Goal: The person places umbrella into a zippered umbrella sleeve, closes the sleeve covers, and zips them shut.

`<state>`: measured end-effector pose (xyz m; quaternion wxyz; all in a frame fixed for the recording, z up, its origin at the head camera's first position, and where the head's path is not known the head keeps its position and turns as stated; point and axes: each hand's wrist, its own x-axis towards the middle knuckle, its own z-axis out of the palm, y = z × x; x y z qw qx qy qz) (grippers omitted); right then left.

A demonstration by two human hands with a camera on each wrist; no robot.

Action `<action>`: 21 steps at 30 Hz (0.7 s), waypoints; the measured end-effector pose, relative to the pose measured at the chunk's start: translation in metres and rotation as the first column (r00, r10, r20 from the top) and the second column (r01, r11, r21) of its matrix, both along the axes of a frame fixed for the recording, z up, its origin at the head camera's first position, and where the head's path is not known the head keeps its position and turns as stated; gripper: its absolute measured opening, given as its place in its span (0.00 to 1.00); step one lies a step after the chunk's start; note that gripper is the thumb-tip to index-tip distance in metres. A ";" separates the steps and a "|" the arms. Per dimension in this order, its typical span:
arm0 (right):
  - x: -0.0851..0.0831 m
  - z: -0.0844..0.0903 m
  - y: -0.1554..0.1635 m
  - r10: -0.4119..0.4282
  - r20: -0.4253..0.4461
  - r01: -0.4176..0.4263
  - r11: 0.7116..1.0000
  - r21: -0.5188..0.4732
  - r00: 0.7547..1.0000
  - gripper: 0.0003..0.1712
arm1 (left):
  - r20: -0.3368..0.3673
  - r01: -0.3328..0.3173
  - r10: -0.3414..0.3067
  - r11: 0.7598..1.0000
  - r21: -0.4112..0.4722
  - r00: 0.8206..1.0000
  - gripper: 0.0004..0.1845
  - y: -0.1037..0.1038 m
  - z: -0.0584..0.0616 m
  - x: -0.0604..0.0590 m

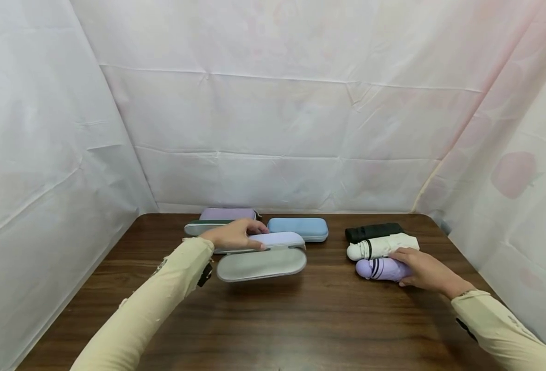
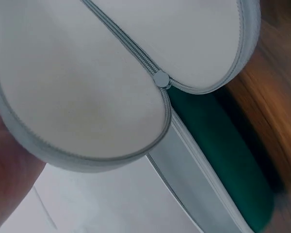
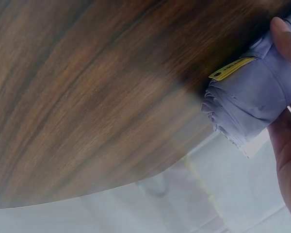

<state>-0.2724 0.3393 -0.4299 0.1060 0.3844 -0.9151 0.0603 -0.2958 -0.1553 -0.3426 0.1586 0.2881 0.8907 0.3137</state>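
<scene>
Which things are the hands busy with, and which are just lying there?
In use:
- open lilac case, held by the left hand
- purple umbrella, gripped by the right hand

Lying about:
- blue case
- purple case
- green case
- white umbrella
- black umbrella

A lilac umbrella [image 1: 383, 269] with dark stripes, a cream umbrella [image 1: 384, 246], a black umbrella [image 1: 373, 232], a blue case [image 1: 298, 228].

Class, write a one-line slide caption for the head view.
Left hand holds an open grey case while right hand grips a folded lilac umbrella.
</scene>
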 end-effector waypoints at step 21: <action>0.004 0.002 -0.008 -0.020 0.024 0.020 1.000 0.014 1.000 0.34 | 0.027 0.125 -0.125 0.992 0.016 0.992 0.25 0.076 -0.019 -0.012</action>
